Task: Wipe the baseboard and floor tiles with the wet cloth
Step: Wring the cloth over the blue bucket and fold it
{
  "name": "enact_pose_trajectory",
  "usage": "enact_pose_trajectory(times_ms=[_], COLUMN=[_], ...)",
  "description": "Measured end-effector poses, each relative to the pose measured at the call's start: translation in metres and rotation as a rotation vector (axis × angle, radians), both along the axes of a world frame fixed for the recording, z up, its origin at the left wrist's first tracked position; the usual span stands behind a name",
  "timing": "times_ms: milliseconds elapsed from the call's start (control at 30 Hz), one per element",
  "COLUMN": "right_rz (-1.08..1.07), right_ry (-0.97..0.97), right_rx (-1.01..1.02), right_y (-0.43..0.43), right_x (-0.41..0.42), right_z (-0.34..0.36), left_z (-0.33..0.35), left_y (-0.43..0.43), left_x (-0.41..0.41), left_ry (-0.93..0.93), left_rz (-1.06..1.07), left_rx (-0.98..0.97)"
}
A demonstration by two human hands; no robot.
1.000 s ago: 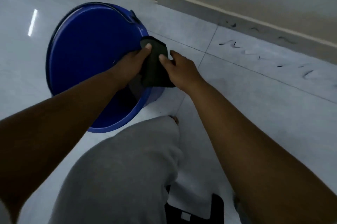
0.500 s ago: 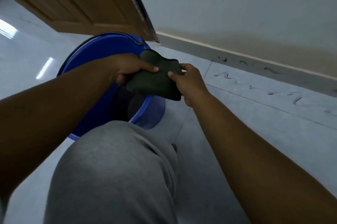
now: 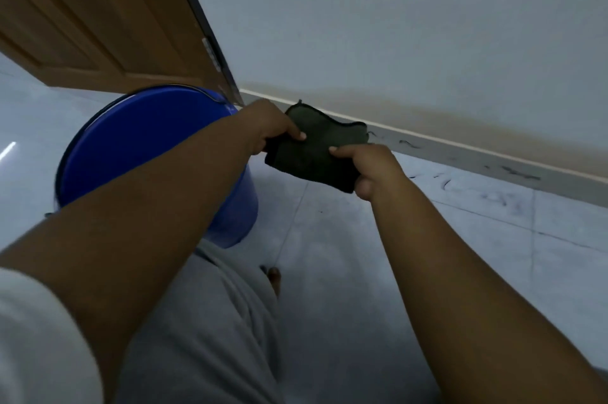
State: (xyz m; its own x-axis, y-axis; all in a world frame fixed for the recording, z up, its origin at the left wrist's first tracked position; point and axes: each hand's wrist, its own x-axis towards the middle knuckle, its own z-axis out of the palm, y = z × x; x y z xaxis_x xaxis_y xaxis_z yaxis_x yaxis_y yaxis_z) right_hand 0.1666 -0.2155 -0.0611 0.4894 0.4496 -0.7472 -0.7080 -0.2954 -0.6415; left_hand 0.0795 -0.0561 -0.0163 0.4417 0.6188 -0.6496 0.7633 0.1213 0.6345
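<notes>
Cloth [image 3: 316, 150] is sitting up in the air between both hands, dark green and kinda crumpled, hovering over the floor tiles [image 3: 411, 255] just right of the blue bucket [image 3: 141, 153] and in front of the baseboard [image 3: 467, 157]. It isn't touching the tiles or the baseboard. The left hand [image 3: 269, 127] is pinching the cloth's left edge, thumb pressing down on top with the other fingers curling under it, and the right hand [image 3: 375, 170] is gripping the lower right corner the same way, thumb on top and fingers wrapped tight underneath. So both hands are closed on the cloth, stretching it out a bit between them. The baseboard is running along the bottom of the pale wall [image 3: 394, 25] and it's showing dark scuff squiggles [image 3: 519, 171], with more dark marks smeared across the tiles right below it. The bucket is standing on the floor near the corner of a wooden door [image 3: 82, 25]. The person is crouching, with a knee in grey trousers [image 3: 204, 338] filling the bottom of the view and a bare toe [image 3: 274, 277] peeking out on the tile.
</notes>
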Motion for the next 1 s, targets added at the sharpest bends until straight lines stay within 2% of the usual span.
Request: enact_pose_trajectory(times_ms=[100,200,300,400,567,667,800,900,967,1000], right_rz=[-0.012,0.034,0.163,0.267,0.303,0.298,0.299,0.343,0.374,0.411], right_ry=[-0.008,-0.187,-0.377,-0.474,-0.425,-0.455,-0.54,-0.553,-0.623,-0.704], right_rx=[0.004,-0.032,-0.162,-0.217,-0.197,-0.21,-0.358,-0.38,-0.379,-0.397], right_y=[-0.022,-0.034,-0.037,-0.033,-0.025,-0.026,-0.021,-0.014,-0.008,-0.003], right_x=[0.014,0.027,0.038,0.042,0.048,0.056,0.075,0.092,0.101,0.106], right_z=[-0.006,-0.016,-0.027,-0.041,-0.069,-0.092,-0.131,-0.16,-0.178,-0.187], left_z=[-0.02,-0.039,-0.053,-0.063,-0.086,-0.11,-0.156,-0.189,-0.214,-0.23], left_y=[-0.019,-0.035,-0.054,-0.075,-0.094,-0.088,-0.078,-0.076,-0.077,-0.076], left_x=[0.005,0.012,0.025,0.043,0.068,0.076,0.084,0.088,0.09,0.089], left_ry=[-0.046,-0.11,-0.197,-0.258,-0.38,-0.402,-0.457,-0.479,-0.428,-0.342], left_rz=[0.079,0.058,-0.008,-0.08,0.103,0.204,0.249,0.357,0.382,0.343], left_rx=[-0.109,-0.157,-0.109,-0.083,-0.526,-0.648,-0.767,-0.67,-0.481,-0.34])
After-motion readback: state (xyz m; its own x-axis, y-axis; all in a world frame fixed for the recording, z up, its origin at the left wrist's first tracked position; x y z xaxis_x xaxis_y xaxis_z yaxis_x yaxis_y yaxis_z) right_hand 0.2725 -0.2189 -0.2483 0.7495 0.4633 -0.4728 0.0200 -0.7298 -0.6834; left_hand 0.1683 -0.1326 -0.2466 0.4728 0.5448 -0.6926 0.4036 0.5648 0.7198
